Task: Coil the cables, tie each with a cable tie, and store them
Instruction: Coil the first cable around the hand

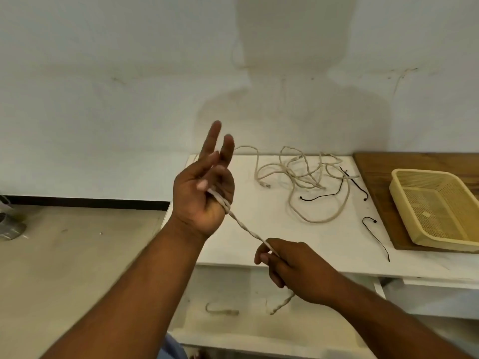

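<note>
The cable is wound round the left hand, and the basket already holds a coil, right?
Not quite. The head view shows the basket holding no coil yet. The cable is indeed wound round the left hand.

left hand [204,195] raised with pale cable [246,230] looped across its palm, right hand [293,268] pinching the taut strand above white table [324,244].

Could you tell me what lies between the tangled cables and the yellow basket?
In the head view, black cable ties on the white table, then the wooden board's edge.
</note>
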